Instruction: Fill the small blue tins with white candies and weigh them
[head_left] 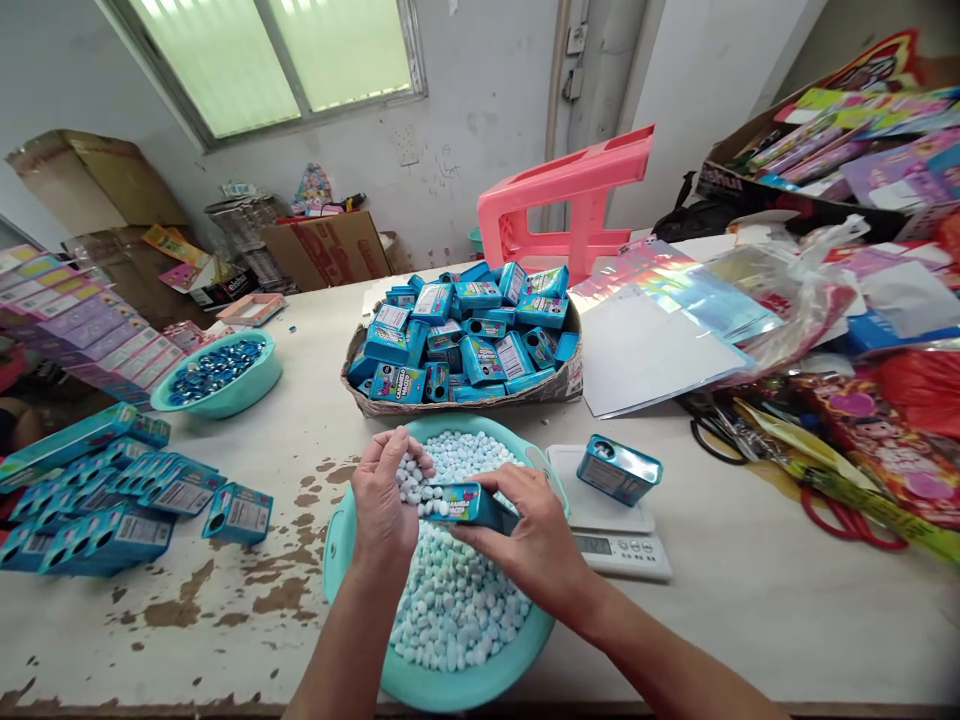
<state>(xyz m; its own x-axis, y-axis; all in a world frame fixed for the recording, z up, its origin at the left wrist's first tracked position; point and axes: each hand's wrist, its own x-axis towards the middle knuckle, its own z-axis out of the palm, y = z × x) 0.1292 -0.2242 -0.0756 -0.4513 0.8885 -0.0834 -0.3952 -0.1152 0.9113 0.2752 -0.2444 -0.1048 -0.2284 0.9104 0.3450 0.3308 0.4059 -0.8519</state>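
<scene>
Over a turquoise basin [536, 650] full of small pale blue and white candies [457, 590], my left hand [386, 490] is cupped round a handful of the candies. My right hand [525, 520] grips a small blue candy box [465, 503] lying on its side. The box's end points left at the handful, and a few candies sit between palm and box. To the right, another blue box [619, 470] lies on a white digital scale [622, 555]; its display is too small to read.
Behind the basin stands a cardboard tray [465, 405] heaped with blue boxes. At left are rows of blue boxes [112, 535], a single box [238, 513] and a turquoise bowl [225, 400] of shiny blue pieces. Scissors [847, 520], plastic bags and packaging crowd the right. A pink stool [562, 175] stands behind.
</scene>
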